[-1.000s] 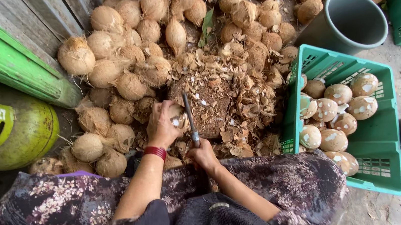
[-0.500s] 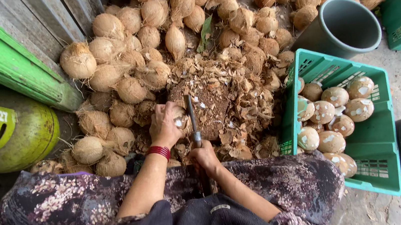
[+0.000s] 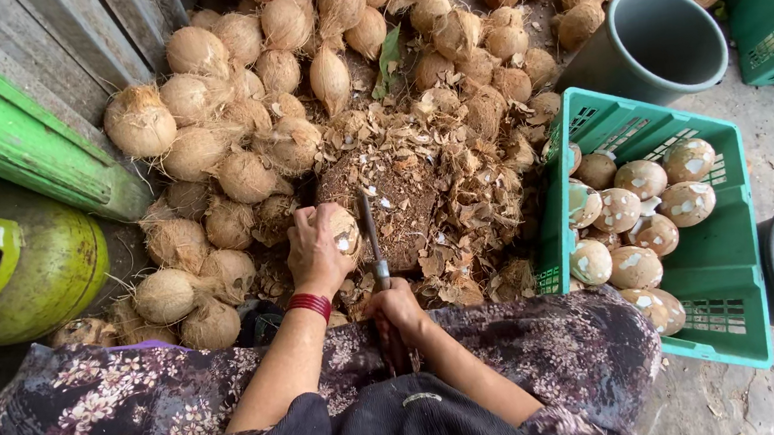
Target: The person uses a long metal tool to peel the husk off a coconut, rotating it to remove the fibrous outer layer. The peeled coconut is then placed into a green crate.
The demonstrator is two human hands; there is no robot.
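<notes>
**Blade swings upright beside the gripped coconut**

Since the earlier frame our blade (image 3: pixel 370 234) has shifted from a slight lean to stand nearly upright, and the view has dipped a little; our hands stay where they were.

Our left hand (image 3: pixel 316 247) is curled over one coconut (image 3: pixel 344 232), fingers wrapped round its top and pressing it onto the chopping block (image 3: pixel 398 187) at the block's left edge. Our right hand (image 3: pixel 398 310) is clenched round the blade's handle, just beside the coconut.

We judge the coconut hard, stiff and fairly heavy. Its fibrous side should grip well, while the pale shaved patches look smoother and likelier to slip. It is best held from above, on the side away from the blade.

We count one blade, one block, and about eleven peeled coconuts in the near crate (image 3: pixel 737 304), where a few may be hidden. Two grey buckets show (image 3: pixel 654 46). The unpeeled heap (image 3: pixel 287 25) is too large and overlapping to count, and husk chips (image 3: pixel 476 227) litter the ground around the block.
</notes>
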